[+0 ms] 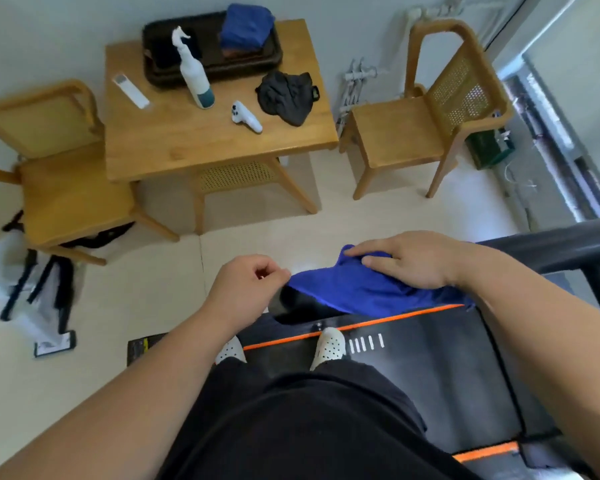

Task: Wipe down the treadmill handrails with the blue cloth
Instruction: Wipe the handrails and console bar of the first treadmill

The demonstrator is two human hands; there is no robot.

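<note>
The blue cloth [368, 289] lies draped over the dark treadmill handrail [548, 249], which runs across in front of me above the treadmill deck [430, 362]. My right hand [409, 259] rests flat on top of the cloth, fingers stretched to the left and thumb lying on the fabric, pressing it onto the rail. My left hand [250, 282] hovers at the cloth's left end with its fingers curled; nothing shows inside it. The rail under the cloth is hidden except for its black left end [291, 301].
A wooden table [187, 140] ahead carries a white spray bottle [194, 74], a dark tray [257, 64] with a folded blue cloth [246, 26], a grey rag [288, 95] and a white controller [246, 117]. Wooden chairs [406, 133] flank it. Bags [18, 282] lie on the floor at left.
</note>
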